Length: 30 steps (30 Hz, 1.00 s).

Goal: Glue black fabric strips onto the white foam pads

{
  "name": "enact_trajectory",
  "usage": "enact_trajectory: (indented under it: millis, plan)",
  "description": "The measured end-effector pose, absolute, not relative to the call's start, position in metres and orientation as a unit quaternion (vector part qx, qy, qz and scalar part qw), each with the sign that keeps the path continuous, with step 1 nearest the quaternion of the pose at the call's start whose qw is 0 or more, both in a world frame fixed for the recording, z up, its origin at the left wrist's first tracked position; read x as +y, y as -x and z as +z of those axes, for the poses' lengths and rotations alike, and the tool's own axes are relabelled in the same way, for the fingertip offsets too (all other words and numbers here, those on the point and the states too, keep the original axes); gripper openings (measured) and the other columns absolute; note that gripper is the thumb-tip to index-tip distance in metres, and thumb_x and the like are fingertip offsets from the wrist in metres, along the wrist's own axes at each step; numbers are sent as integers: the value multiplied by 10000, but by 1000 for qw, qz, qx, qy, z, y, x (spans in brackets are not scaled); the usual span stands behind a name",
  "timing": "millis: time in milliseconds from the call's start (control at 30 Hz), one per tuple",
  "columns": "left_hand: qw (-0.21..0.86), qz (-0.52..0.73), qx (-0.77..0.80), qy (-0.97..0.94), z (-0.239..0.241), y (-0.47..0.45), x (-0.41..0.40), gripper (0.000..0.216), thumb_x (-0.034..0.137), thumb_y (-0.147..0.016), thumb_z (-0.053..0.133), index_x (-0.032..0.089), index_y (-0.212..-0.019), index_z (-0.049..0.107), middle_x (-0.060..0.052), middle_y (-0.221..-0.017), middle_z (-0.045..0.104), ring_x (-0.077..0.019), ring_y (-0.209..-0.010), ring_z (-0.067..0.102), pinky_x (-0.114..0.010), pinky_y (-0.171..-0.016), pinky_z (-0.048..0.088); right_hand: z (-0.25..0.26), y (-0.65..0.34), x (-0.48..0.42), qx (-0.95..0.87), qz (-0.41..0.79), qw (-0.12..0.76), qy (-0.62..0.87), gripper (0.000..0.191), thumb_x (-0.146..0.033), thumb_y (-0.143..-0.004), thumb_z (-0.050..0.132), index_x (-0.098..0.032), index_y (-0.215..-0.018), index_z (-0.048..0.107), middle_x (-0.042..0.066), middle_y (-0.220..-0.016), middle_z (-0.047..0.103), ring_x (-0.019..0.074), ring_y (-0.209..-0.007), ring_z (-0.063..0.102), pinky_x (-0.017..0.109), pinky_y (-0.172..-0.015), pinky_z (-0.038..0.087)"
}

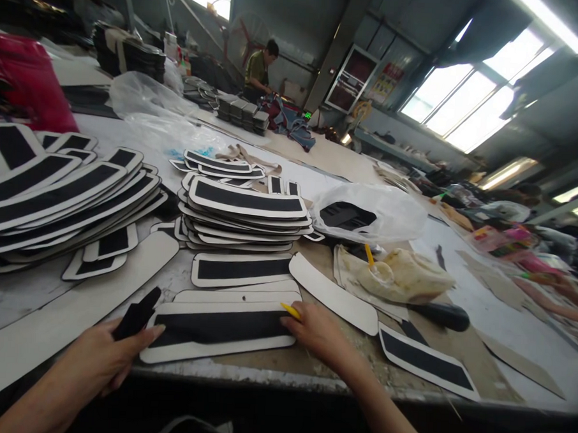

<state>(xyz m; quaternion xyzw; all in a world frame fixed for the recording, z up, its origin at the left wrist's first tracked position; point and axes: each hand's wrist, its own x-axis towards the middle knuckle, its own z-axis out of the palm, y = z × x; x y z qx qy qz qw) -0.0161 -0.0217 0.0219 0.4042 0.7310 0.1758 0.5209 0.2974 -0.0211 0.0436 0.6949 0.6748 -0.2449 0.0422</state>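
A white curved panel with a black strip along it (217,328) lies at the table's front edge. My left hand (98,355) is closed round a bunch of black fabric strips (138,313), its thumb at the panel's left end. My right hand (315,329) pinches a small yellow tool (290,310) over the panel's right end; its kind is not clear, as the fingers cover most of it. Behind this panel lie plain white pieces and another black-striped panel (241,269). A bare white panel (333,294) slants off to the right, near my right hand.
Stacks of striped panels stand at the middle (249,199) and left (70,188). Farther right are a plastic bag with black pieces (370,213), a stained cloth (401,275), a black handle (440,315) and a single panel (426,361). A person (260,68) works at the far end.
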Motion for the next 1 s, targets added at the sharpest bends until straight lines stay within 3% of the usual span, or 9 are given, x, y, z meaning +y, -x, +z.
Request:
enact_trajectory:
  millis: [133, 300, 533, 833, 1000]
  plan:
    - [506, 188, 727, -424, 24, 15, -22, 459, 609, -579, 603, 240, -441, 368, 31, -275, 357, -118, -311, 320, -264, -428, 272, 42, -300, -20, 677, -258, 35, -689, 194, -339, -840, 498, -172, -789, 582, 57, -778, 631, 173, -724, 563, 253, -629, 320]
    - [514, 179, 723, -425, 23, 13, -23, 448, 639, -573, 589, 206, -616, 481, 49, -265, 358, -120, -306, 323, -245, -407, 252, 44, -300, -17, 684, -261, 48, -680, 189, -322, -854, 478, -169, -807, 579, 60, -780, 629, 178, -730, 563, 261, -635, 313]
    - [515, 168, 711, -447, 28, 10, -22, 464, 604, -659, 506, 172, -827, 474, 77, -284, 363, -89, -305, 263, -206, -378, 197, 45, -300, -14, 680, -284, 48, -675, 178, -260, -880, 406, -168, -793, 531, 59, -767, 613, 164, -695, 548, 261, -615, 308]
    - [543, 138, 677, -477, 28, 13, -18, 487, 639, -661, 487, 176, -804, 442, 93, -320, 336, -89, -335, 265, -208, -380, 191, 49, -314, -6, 678, -385, -9, -626, 215, -263, -856, 376, -181, -671, 449, 16, -694, 533, 153, -657, 482, 253, -619, 338]
    - [550, 118, 674, -479, 24, 16, -17, 526, 675, -637, 470, 184, -826, 445, 87, -308, 348, -93, -332, 256, -212, -385, 173, 53, -310, -6, 682, -347, 21, -643, 214, -257, -843, 403, -172, -669, 495, 27, -679, 564, 153, -631, 497, 249, -591, 318]
